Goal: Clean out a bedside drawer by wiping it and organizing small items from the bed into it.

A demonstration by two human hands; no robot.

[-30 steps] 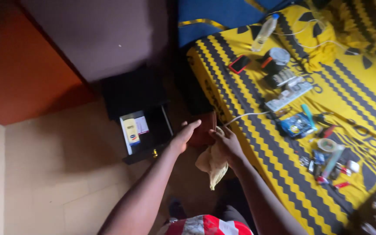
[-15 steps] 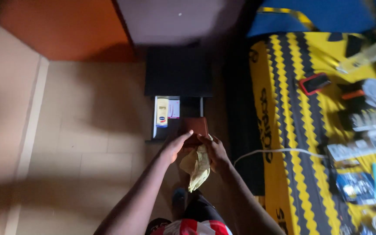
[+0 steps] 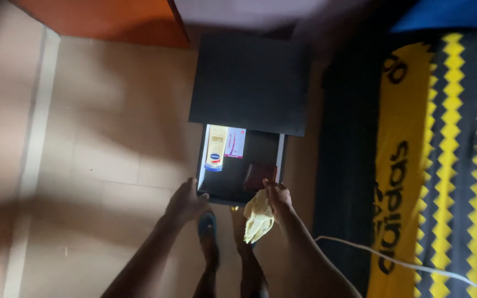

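Open drawer (image 3: 233, 190): bottle (image 3: 216, 148), wallet (image 3: 259, 176) inside.

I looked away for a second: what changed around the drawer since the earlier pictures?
The right hand carried the dark brown wallet forward into the open black drawer; the left hand moved onto the drawer's front edge. Unchanged: the crumpled yellow cloth stays in the right hand, the lotion bottle in the drawer.

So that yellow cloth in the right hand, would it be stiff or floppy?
Probably floppy: the yellow cloth hangs crumpled below the right hand. It seems light, held while the same hand also touches the dark wallet. It is unlikely to roll or break.
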